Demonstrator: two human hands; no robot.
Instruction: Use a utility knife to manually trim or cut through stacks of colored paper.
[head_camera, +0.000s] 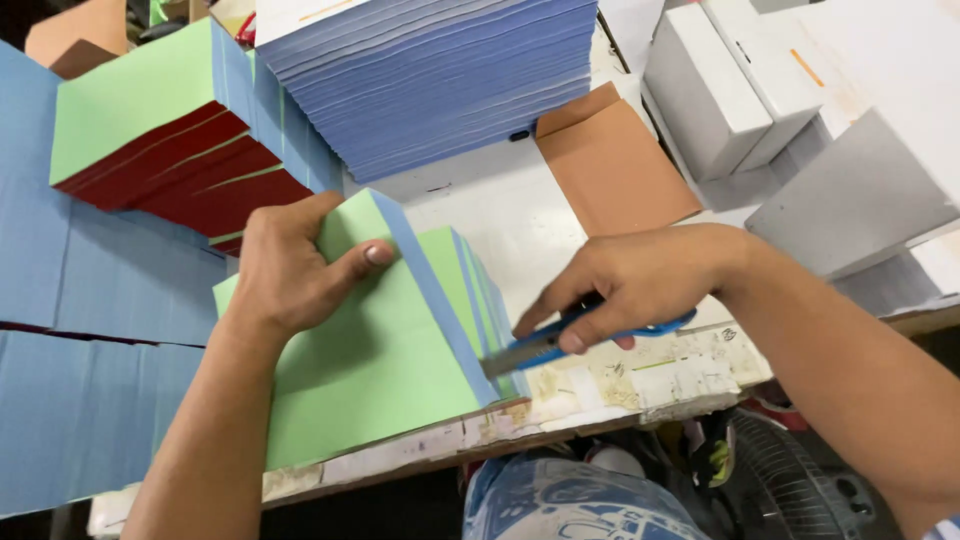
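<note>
Blue knife (560, 342) in right hand (640, 285), beside green stack (380, 340).

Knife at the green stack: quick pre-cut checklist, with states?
1. Left hand pins green stack: ok.
2. Right hand grips blue knife: ok.
3. Blade tip at the stack's blue edge: ok.
4. Left thumb out of the blade's line: ok, it sits well above the tip.
5. Stack fully on table: not ok, near corner reaches the front rim.
6. Blade sharpness, lock: cannot tell.
</note>
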